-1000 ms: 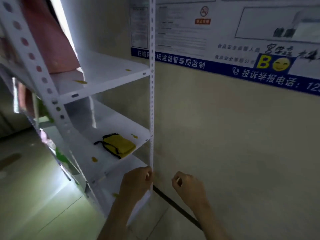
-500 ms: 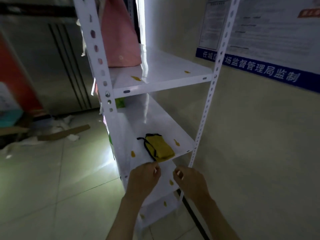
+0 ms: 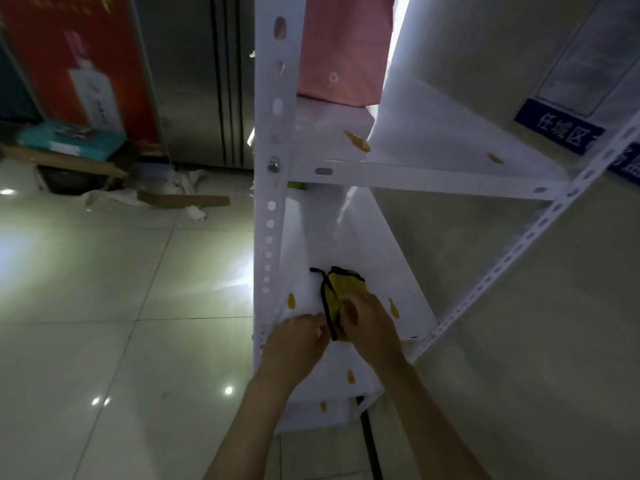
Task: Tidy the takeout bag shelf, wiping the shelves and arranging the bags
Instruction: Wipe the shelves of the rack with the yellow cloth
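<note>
On the middle tier of the white perforated-metal shelf (image 3: 277,216), our right hand (image 3: 372,322) closes over the folded yellow cloth (image 3: 341,289) with black trim; our left hand (image 3: 298,342) curls beside it, holding nothing we can make out. A matte pink bag (image 3: 341,53) stands above.

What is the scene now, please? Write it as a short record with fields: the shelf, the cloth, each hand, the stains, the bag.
shelf: white metal shelf unit with perforated posts, beside a wall
cloth: yellow cloth with black edging, lying on the middle shelf
left hand: left hand at the cloth's near edge, fingers pinching by the black edging
right hand: right hand resting on the cloth
stains: yellow stains on several shelf levels, not yet wiped
bag: pink bag standing on the upper shelf
</note>
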### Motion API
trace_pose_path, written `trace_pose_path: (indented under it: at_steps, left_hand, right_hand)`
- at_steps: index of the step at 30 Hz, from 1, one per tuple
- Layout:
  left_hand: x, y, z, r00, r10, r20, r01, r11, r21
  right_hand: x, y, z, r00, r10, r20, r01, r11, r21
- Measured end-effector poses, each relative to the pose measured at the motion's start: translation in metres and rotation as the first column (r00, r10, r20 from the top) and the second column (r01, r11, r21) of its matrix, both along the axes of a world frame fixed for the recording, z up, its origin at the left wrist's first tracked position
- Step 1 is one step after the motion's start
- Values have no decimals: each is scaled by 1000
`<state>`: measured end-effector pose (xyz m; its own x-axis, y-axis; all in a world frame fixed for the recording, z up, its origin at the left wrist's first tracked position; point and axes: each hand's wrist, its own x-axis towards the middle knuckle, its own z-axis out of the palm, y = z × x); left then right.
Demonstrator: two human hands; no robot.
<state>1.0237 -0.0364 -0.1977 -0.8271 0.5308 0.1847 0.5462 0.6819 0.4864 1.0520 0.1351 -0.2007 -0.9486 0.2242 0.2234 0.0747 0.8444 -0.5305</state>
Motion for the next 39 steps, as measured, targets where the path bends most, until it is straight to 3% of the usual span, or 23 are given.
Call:
trace_pose_path:
  at_steps: [2, 4, 6, 8, 12, 17, 20, 23, 26, 30, 33, 36, 37, 39]
  left_hand:
    - [2, -2, -1, 998, 65, -14, -65, 998, 19]
    - [6, -3, -1, 989, 135, -60, -135, 991, 7]
    - [12, -2, 0, 977, 190, -95, -194, 980, -40]
    - [16, -4, 0, 963, 241, -122, -248, 968, -46]
    - [27, -18, 1, 928, 349, -128, -358, 933, -48]
    - [40, -37, 10, 781, 613, -123, -580, 784, 222]
    - [32, -36, 35, 708, 707, -7, -646, 651, 400]
    - [13, -27, 75, 762, 632, 137, -593, 597, 541]
    - [-12, -17, 116, 829, 536, 162, -488, 551, 677]
    - [-33, -4, 131, 789, 583, 193, -466, 364, 807]
    - [-35, 1, 127, 799, 551, 243, -453, 284, 845]
    - [-43, -6, 120, 811, 557, 179, -426, 353, 833]
    - [-44, -8, 118, 821, 550, 156, -410, 376, 831]
    - [-48, -11, 113, 836, 534, 129, -384, 399, 833]
  right_hand:
    - [-17, 5, -5, 998, 39, -51, -40, 999, -19]
    - [-31, 10, -15, 996, 87, 31, -87, 996, 1]
    - [-40, 16, -27, 990, 98, 106, -112, 984, 141]
    - [-41, 18, -37, 995, 62, 73, -78, 965, 252]
    - [-40, 22, -47, 996, 80, -32, -69, 965, 253]
    - [-39, 31, -48, 985, 152, -79, -130, 964, 232]
    - [-36, 38, -47, 973, 218, -77, -195, 953, 231]
    - [-26, 42, -43, 966, 255, -48, -240, 948, 208]
    - [-12, 42, -41, 960, 264, -91, -240, 947, 213]
    - [2, 36, -39, 959, 268, -94, -242, 945, 220]
    - [-2, 34, -38, 918, 360, -163, -335, 928, 161]
    - [-10, 27, -38, 850, 466, -246, -457, 884, 96]
    - [-14, 24, -35, 843, 473, -257, -492, 870, -12]
    - [-26, 15, -23, 883, 412, -224, -468, 796, -384]
